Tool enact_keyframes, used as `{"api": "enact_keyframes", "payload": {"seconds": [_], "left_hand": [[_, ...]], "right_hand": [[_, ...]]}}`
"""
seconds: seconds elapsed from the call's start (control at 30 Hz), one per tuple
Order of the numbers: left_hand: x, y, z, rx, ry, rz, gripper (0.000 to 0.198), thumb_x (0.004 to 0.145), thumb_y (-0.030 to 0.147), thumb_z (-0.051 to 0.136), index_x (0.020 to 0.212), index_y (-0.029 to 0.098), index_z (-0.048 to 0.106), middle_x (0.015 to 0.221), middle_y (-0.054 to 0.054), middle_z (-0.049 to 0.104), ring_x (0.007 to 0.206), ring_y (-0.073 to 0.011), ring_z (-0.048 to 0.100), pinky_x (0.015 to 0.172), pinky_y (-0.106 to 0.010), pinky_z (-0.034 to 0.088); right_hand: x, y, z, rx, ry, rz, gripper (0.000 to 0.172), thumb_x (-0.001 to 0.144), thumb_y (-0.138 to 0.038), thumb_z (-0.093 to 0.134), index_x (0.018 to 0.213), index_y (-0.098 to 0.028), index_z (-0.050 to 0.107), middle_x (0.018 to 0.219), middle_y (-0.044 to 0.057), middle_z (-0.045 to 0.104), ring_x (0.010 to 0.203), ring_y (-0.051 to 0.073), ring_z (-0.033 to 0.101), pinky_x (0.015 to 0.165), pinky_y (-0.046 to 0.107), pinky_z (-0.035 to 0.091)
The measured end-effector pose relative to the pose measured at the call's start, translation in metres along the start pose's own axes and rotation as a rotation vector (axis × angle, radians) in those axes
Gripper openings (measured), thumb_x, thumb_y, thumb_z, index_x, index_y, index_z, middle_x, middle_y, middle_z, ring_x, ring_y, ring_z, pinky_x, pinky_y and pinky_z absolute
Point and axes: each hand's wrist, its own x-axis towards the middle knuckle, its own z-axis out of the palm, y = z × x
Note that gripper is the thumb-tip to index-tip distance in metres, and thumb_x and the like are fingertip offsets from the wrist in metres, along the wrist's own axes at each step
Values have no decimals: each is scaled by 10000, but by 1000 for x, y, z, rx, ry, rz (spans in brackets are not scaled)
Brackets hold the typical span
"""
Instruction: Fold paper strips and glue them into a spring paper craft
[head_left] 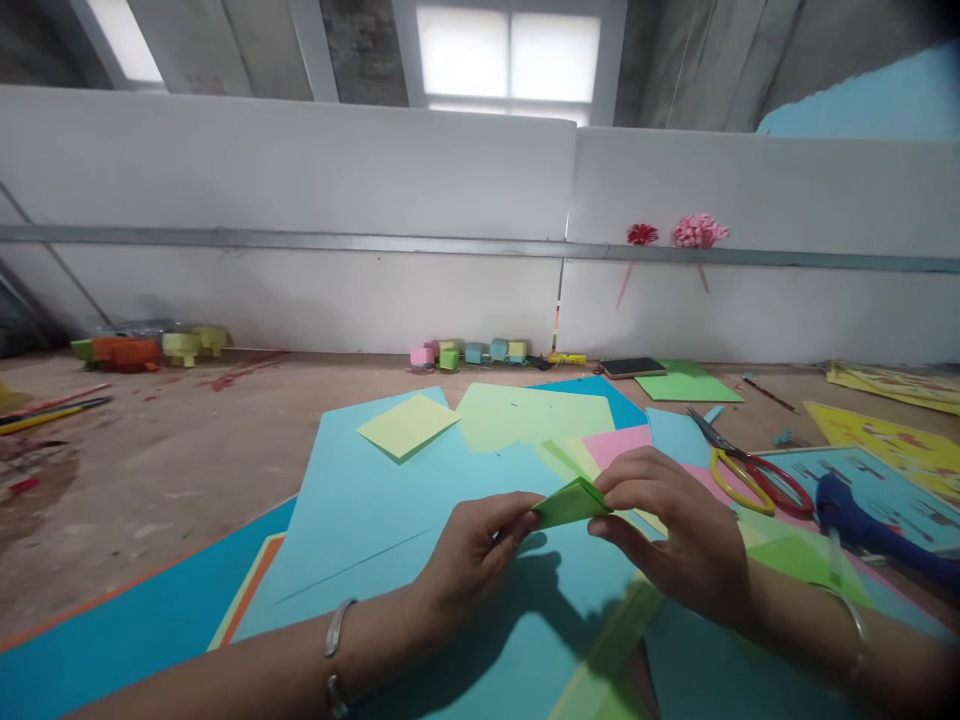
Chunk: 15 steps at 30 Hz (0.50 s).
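Note:
A small folded green paper is held up above the light blue sheets in the head view. My left hand pinches its left end between thumb and fingers. At its right end, my right hand has its fingertips on the upper corner, with the thumb just below. The folded piece has layered edges at the top right. A pale yellow-green square lies on the blue sheet beyond my left hand. Green strips lie under and near my right forearm.
Scissors with red and yellow handles and a blue glue gun lie at the right. Small paper blocks and a phone sit by the white wall. Pencils are at the far left.

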Motion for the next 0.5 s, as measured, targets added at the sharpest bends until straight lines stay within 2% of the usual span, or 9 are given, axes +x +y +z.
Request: {"api": "enact_keyframes", "payload": {"seconds": [0.13,0.3,0.5], "left_hand": [[-1,1,0,14,-22,-9,507,988,484,371,927,104,700,716,-44,643,627,-142,543,599,-257,445],[-2,1,2,57,-47,16,539,982,519,357,931,114,709,691,-45,647,620,-148,550,593,-259,444],[-2,-2,1,69,-42,3,512,981,490,377,902,110,711,642,-21,600,572,-126,488,556,-239,408]], "right_hand": [[0,-5,0,11,19,55,156,852,-116,637,958,-211,574,786,30,647,726,167,605,644,312,532],[-1,-9,-1,2,43,232,127,835,-111,642,889,-199,568,721,0,598,628,126,567,562,244,504],[0,-6,-3,16,21,358,145,814,-201,710,911,-209,602,736,-7,648,614,124,600,556,231,523]]}}
